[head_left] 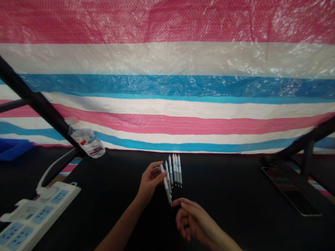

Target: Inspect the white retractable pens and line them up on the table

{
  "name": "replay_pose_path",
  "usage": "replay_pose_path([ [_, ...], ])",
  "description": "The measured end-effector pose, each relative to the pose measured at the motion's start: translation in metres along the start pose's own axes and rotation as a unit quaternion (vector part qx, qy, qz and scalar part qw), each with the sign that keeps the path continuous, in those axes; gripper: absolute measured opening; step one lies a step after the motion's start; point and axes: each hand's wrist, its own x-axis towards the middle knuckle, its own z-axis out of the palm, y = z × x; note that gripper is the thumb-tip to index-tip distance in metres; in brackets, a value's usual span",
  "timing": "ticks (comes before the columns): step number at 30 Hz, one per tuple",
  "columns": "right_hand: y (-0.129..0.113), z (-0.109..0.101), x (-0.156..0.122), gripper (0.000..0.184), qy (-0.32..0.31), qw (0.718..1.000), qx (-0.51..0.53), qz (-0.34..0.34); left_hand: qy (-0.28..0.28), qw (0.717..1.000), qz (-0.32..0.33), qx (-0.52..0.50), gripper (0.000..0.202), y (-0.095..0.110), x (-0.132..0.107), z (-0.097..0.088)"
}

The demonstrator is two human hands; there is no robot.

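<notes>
My left hand (149,184) pinches a white and grey click pen (166,188) near its upper end. The pen slants, its pointed end toward me. Close to that tip is my right hand (192,219), its index finger stretched out and its other fingers loosely bent, with nothing visible in it. Whether the index fingertip touches the pen, I cannot tell. Just beyond the held pen, several similar pens (177,170) lie side by side on the black table (222,184). One of them (168,176) lies partly behind the held pen.
A white power strip (56,205) with a cable lies at the left. Behind it a clear plastic bottle (90,143) leans by a black frame bar (39,104). A phone (290,191) lies at the right. A striped plastic sheet (167,87) hangs across the back; a blue tray (14,148) is far left.
</notes>
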Motion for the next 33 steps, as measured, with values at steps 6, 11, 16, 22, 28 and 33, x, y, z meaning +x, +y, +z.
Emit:
replay_pose_path([
  [6, -0.0003, 0.0009, 0.0006, 0.051, 0.003, 1.000, 0.001, -0.001, 0.007, 1.000, 0.000, 0.001, 0.060, 0.0007, -0.0012, 0.0045],
  [11, -0.0017, 0.0024, -0.0010, 0.049, 0.004, 1.000, 0.006, -0.002, 0.027, 0.999, 0.016, -0.008, 0.056, -0.0005, 0.0011, 0.0037],
  [16, -0.0014, 0.0030, -0.0021, 0.047, 0.005, 1.000, 0.012, -0.003, 0.040, 0.999, 0.013, -0.002, 0.051, -0.0002, 0.0026, 0.0015],
  [22, -0.0012, 0.0028, -0.0022, 0.040, 0.002, 1.000, 0.017, -0.004, 0.065, 0.998, 0.013, -0.011, 0.061, 0.0007, 0.0021, 0.0049],
  [28, -0.0012, 0.0022, -0.0017, 0.029, -0.006, 1.000, 0.016, 0.003, 0.060, 0.998, 0.010, 0.008, 0.051, 0.0022, 0.0008, 0.0045],
  [33, -0.0003, 0.0026, -0.0019, 0.027, -0.010, 1.000, 0.023, 0.002, 0.063, 0.998, 0.000, -0.001, 0.054, 0.0064, -0.0003, 0.0076],
])
